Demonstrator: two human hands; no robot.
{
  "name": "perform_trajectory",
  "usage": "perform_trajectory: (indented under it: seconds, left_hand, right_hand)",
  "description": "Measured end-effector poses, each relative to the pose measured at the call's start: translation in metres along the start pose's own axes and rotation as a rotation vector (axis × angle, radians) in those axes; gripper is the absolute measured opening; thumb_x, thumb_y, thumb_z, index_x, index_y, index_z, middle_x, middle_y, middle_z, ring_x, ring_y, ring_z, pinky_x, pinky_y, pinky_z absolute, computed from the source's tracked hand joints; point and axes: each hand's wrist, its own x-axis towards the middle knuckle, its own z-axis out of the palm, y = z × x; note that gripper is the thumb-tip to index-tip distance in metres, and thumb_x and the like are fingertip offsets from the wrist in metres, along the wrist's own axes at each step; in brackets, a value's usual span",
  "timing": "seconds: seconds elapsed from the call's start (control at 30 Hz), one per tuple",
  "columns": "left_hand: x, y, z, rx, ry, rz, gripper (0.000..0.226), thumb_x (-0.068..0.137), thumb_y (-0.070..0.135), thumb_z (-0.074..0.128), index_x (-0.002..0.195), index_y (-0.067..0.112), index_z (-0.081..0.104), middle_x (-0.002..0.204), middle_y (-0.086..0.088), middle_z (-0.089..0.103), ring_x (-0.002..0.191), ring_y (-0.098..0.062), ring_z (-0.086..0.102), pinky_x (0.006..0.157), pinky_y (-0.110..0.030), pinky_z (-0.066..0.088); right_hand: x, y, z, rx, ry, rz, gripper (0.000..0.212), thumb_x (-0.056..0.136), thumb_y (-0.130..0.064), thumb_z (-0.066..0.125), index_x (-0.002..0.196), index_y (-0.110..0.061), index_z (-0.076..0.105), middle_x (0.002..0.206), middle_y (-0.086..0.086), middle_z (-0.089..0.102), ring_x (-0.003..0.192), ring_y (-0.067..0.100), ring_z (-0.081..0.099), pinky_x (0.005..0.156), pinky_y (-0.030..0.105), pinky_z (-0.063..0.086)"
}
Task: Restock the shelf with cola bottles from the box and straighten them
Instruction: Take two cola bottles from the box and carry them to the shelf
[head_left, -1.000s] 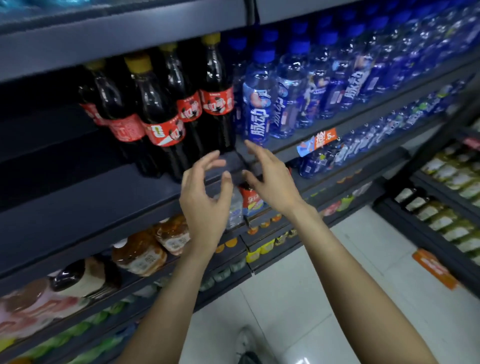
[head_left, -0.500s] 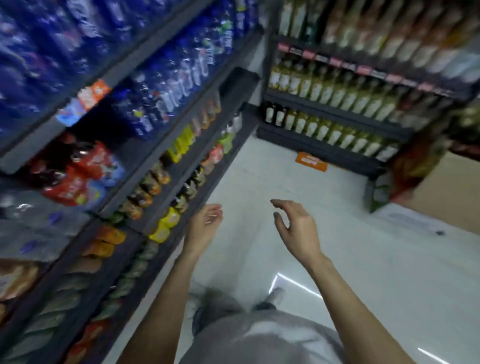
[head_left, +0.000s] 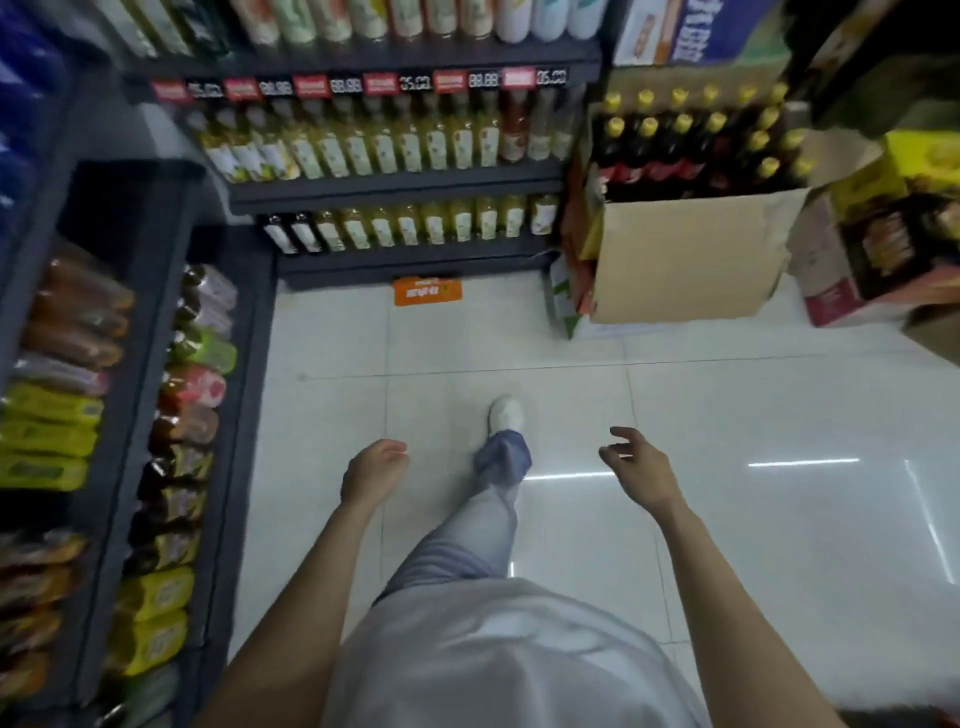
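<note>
A brown cardboard box (head_left: 685, 254) stands on the floor at the upper right, full of upright dark cola bottles (head_left: 680, 150) with yellow caps and red labels. Both hands hang over the white floor in front of me, well short of the box. My left hand (head_left: 371, 470) holds nothing, its fingers loosely curled. My right hand (head_left: 636, 465) is empty too, fingers relaxed and spread. The cola shelf is out of view.
A dark shelf unit (head_left: 130, 415) of bagged and bottled drinks runs down the left. Another shelf (head_left: 395, 182) of yellow-labelled bottles stands straight ahead. Opened cartons (head_left: 878, 244) sit right of the box. An orange sign (head_left: 427, 291) lies on the floor. My leg and white shoe (head_left: 505, 413) step forward.
My view has swung from the cola shelf round to the aisle and the box. Both hands dropped from the shelf edge to waist height, empty throughout.
</note>
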Motion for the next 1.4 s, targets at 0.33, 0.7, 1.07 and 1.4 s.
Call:
perform_trajectory:
  seconds: [0.33,0.7,1.07,1.4]
  left_hand:
    - [0.147,0.260,0.081,0.154,-0.120,0.183,0.026,0.089,0.020,0.055,0.113,0.018,0.063,0.116,-0.003,0.065,0.104,-0.021,0.060,0.090,-0.030,0.047]
    - [0.263,0.467,0.150,0.191,-0.009,0.397,0.032,0.091,0.015,0.058,0.123,0.013,0.056,0.115,-0.005,0.062,0.103,-0.018,0.059,0.077,-0.024,0.040]
    - [0.364,0.534,0.235,0.218,0.210,0.348,0.068,0.076,0.022,0.075,0.137,0.017,0.045,0.130,-0.013,0.042,0.119,-0.029,0.048,0.096,-0.033,0.041]
    - [0.401,0.522,0.271,0.379,0.402,0.300,0.085,0.068,0.034,0.082,0.140,0.025,0.037,0.139,-0.013,0.032,0.129,-0.032,0.033,0.096,-0.044,0.044]
  right_hand:
    - [0.163,-0.063,-0.165,-0.065,0.109,0.105,0.036,0.094,-0.024,0.052,0.129,-0.015,0.051,0.114,0.007,0.065,0.100,0.025,0.061,0.085,0.036,0.049]
    - [0.389,-0.164,-0.271,-0.123,0.139,-0.332,0.038,0.090,-0.013,0.060,0.127,-0.006,0.053,0.120,0.011,0.061,0.107,0.027,0.059,0.090,0.034,0.047]
    - [0.544,-0.202,-0.248,-0.801,0.045,-0.748,0.073,0.089,0.004,0.051,0.150,-0.011,0.014,0.154,0.012,0.021,0.140,0.027,0.025,0.112,0.030,0.028]
    - [0.572,-0.137,-0.227,-0.511,-0.205,-0.804,0.064,0.071,-0.015,0.077,0.130,-0.016,0.051,0.141,0.013,0.042,0.128,0.034,0.039,0.104,0.042,0.036]
